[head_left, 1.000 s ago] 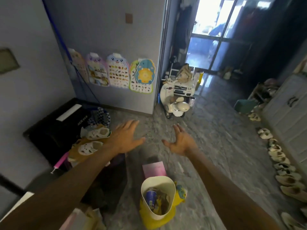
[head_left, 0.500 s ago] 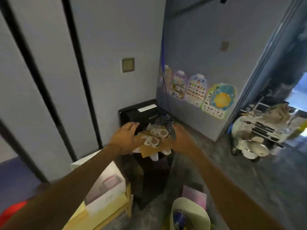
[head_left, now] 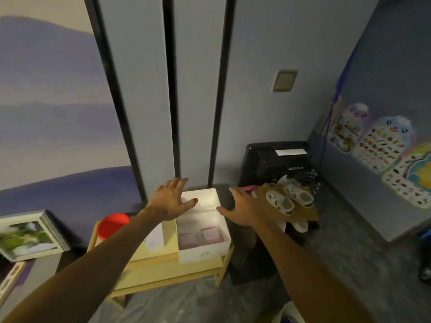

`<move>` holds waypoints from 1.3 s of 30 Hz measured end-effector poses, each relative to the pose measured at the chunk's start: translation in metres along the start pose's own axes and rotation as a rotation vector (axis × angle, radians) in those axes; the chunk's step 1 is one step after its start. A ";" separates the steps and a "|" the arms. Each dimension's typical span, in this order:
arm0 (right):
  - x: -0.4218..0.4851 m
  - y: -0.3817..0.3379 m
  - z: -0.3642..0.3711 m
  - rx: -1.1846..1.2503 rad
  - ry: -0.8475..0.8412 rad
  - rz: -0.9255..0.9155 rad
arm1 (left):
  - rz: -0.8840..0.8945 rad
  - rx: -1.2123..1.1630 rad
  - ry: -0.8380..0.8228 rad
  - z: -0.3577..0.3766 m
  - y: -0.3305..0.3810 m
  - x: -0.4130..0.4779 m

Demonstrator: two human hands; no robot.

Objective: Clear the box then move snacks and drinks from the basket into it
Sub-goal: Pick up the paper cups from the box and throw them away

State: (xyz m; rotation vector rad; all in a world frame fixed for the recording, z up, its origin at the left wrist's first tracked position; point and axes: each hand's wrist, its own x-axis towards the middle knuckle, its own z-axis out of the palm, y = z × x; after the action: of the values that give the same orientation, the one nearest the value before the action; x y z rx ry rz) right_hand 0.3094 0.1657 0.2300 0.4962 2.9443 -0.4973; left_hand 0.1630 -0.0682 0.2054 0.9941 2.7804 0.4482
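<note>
Cardboard box (head_left: 203,238) on the table (head_left: 163,271) is looking light, thin-walled; you are reaching with left hand (head_left: 171,202) and right hand (head_left: 245,209), each grip spread, empty. Take opposite side walls.

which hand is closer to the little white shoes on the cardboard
Right. The right hand is just left of the white shoes; the left hand is farther left, over the white box.

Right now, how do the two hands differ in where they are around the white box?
The left hand is over the white box, covering its far left corner; the right hand is past its right edge, nearer the small shoes. The left points up and away, the right angles leftward. Both are open, fingers spread, holding nothing.
</note>
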 end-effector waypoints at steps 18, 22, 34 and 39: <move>0.140 0.048 0.207 0.319 -0.431 0.118 | -0.536 -0.419 -0.211 0.214 -0.018 0.044; 0.167 0.059 0.260 0.311 -0.437 0.159 | -0.647 -0.336 -0.262 0.271 -0.030 0.071; 0.194 0.102 0.429 0.048 -0.448 0.294 | -0.848 -0.175 -0.318 0.346 -0.040 0.088; 0.190 0.094 0.406 0.175 -0.387 0.261 | -0.803 -0.200 -0.221 0.336 -0.042 0.083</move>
State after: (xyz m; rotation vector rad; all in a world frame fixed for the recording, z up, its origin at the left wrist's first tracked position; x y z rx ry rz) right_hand 0.1858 0.1693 -0.2113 0.7022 2.4378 -0.7269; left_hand 0.1557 0.0298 -0.1289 -0.1375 2.5747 0.4348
